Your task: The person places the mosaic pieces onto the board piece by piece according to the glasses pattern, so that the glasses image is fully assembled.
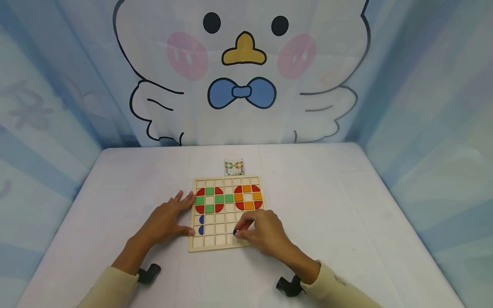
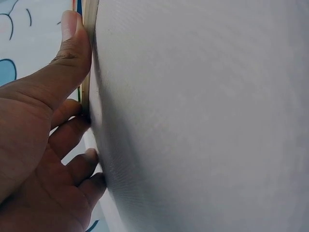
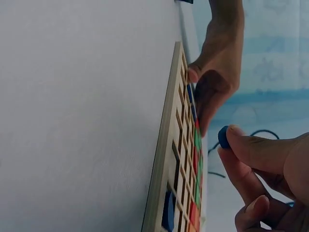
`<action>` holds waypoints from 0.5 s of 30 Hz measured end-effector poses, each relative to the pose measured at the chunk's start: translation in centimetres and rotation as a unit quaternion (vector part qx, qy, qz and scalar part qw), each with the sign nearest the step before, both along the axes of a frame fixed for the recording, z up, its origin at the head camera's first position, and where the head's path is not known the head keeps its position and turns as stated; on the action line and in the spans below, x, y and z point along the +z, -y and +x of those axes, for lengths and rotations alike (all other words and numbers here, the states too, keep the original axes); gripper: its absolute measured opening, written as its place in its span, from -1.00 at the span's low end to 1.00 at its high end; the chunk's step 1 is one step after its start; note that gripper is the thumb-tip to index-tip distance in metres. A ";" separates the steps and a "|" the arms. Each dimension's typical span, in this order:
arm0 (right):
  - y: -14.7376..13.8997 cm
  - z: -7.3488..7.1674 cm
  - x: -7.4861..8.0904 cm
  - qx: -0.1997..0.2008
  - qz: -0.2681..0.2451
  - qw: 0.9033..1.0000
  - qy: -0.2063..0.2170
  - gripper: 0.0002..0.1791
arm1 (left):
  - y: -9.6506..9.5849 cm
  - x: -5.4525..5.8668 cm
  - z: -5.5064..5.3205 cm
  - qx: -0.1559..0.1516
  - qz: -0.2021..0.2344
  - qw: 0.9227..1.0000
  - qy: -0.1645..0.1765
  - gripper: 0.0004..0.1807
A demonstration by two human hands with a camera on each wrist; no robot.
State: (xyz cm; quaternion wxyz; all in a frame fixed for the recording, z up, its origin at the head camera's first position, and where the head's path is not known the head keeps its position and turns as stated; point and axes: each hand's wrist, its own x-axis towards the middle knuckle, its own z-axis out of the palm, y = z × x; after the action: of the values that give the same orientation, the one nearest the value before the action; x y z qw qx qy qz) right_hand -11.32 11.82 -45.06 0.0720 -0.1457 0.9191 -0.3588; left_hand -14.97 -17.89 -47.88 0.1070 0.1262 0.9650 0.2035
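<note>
A square wooden grid board (image 1: 220, 248) lies on the table, with red, green and orange pieces set in its upper cells. Two blue half-round pieces (image 1: 201, 219) sit along its left side. Spread along the board's left edge, my left hand (image 1: 161, 220) touches it with thumb and fingertips. My right hand (image 1: 265, 231) pinches a small blue piece (image 3: 223, 137) between thumb and finger, held above the board's lower cells. In the right wrist view, another blue piece (image 3: 168, 212) lies in a cell near the edge; the right hand hides that area in the head view.
A small pattern card (image 1: 234, 167) showing a similar coloured design lies just beyond the board's far edge. White cloth (image 1: 327, 192) covers the table. Behind it hangs a curtain (image 1: 246, 124) printed with a cartoon bird. Both wrists carry black cameras (image 1: 289, 286).
</note>
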 end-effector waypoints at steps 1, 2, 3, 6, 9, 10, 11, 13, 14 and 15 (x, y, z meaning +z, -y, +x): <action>0.7 -0.1 0.0 0.008 -0.001 1.000 -0.002 -0.87 | 0.0 -0.1 0.0 -0.001 0.000 1.000 0.000 0.27; 1.3 -0.2 -0.1 0.016 -0.001 1.000 -0.004 -0.87 | 0.0 -0.1 0.0 -0.001 0.000 1.000 0.001 0.27; 1.9 -0.3 -0.1 0.023 -0.001 1.000 -0.004 -0.87 | 0.1 -0.2 0.0 -0.001 0.000 1.000 0.002 0.27; 3.7 -0.6 -0.4 0.041 -0.003 0.999 -0.007 -0.87 | 0.2 -0.2 -0.1 -0.001 0.001 1.000 0.002 0.26; 5.3 -0.9 -0.9 0.055 -0.003 0.999 -0.002 -0.87 | 0.3 -0.3 -0.2 -0.002 0.002 1.000 0.003 0.25; 5.7 -1.0 -1.1 0.057 -0.001 0.998 0.001 -0.87 | 0.3 -0.3 -0.2 -0.003 0.002 1.000 0.003 0.25; 6.1 -1.1 -1.3 0.059 0.002 0.998 0.001 -0.86 | 0.2 -0.3 -0.2 -0.004 0.001 1.000 0.002 0.25; 6.6 -1.1 -1.7 0.063 0.010 0.998 0.004 -0.85 | 0.2 -0.3 -0.2 -0.005 0.002 1.000 0.002 0.25; 6.8 -1.2 -1.8 0.064 0.014 0.998 0.003 -0.85 | 0.2 -0.3 -0.2 -0.005 0.003 1.000 0.002 0.25; 7.0 -1.2 -2.0 0.065 0.018 0.998 0.001 -0.85 | 0.2 -0.3 -0.2 -0.005 0.003 1.000 0.001 0.25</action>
State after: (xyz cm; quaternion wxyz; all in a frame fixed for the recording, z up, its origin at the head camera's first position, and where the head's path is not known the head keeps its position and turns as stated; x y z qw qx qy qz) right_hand -12.48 4.81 -47.03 0.0985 -0.2039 0.9137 -0.3373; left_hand -15.19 -18.09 -48.20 0.1088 0.1312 0.9637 0.2055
